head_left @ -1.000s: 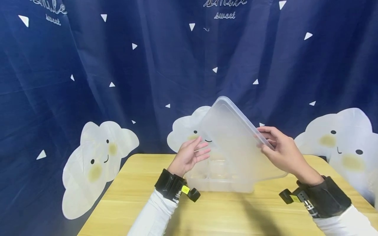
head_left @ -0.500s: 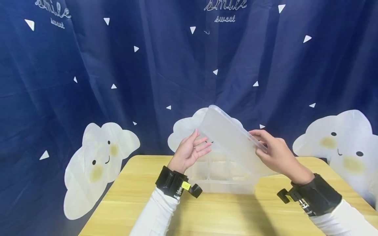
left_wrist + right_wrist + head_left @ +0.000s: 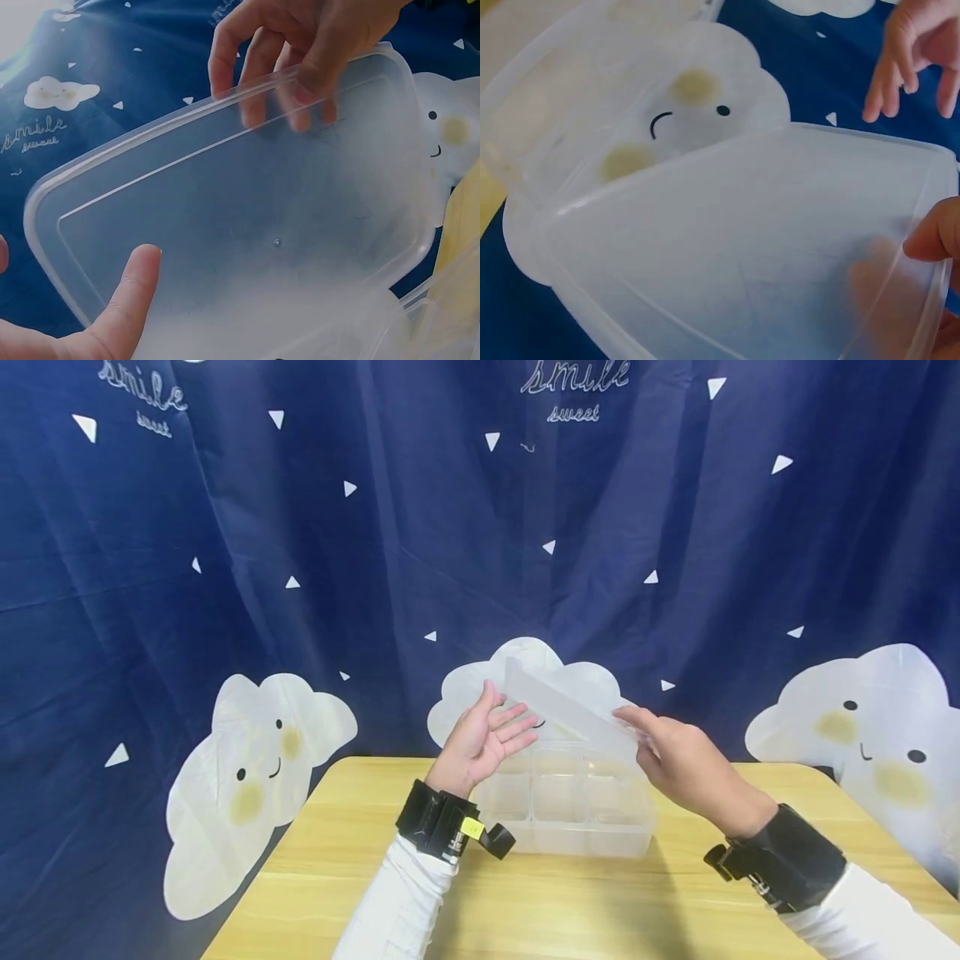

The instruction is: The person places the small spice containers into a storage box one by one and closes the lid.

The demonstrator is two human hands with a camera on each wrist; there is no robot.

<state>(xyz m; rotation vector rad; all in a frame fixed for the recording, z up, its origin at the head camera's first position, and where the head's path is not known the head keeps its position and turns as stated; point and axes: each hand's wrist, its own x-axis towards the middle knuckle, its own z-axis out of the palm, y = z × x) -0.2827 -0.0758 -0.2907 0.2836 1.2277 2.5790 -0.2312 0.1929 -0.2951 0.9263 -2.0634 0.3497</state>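
My right hand (image 3: 693, 768) grips a frosted, clear plastic lid (image 3: 564, 703) by its edge, thumb on one face and fingers on the other. The lid is tilted in the air above a clear plastic box (image 3: 573, 837) divided into compartments. My left hand (image 3: 480, 742) is held with its fingers spread and palm turned toward the lid, near its left end, holding nothing. In the left wrist view the lid's (image 3: 217, 187) rounded corners and raised rim show, with the right hand's fingers (image 3: 259, 56) over its upper edge.
The box stands on a light wooden table (image 3: 540, 902). Behind hangs a dark blue curtain (image 3: 465, 552) with white triangles and smiling clouds. A black strap with a small camera is on each wrist (image 3: 438, 822).
My right hand has moved left and slightly tipped the lid, which now shows more edge-on and lower over the box. More compartments show. The left hand stays nearly in place.
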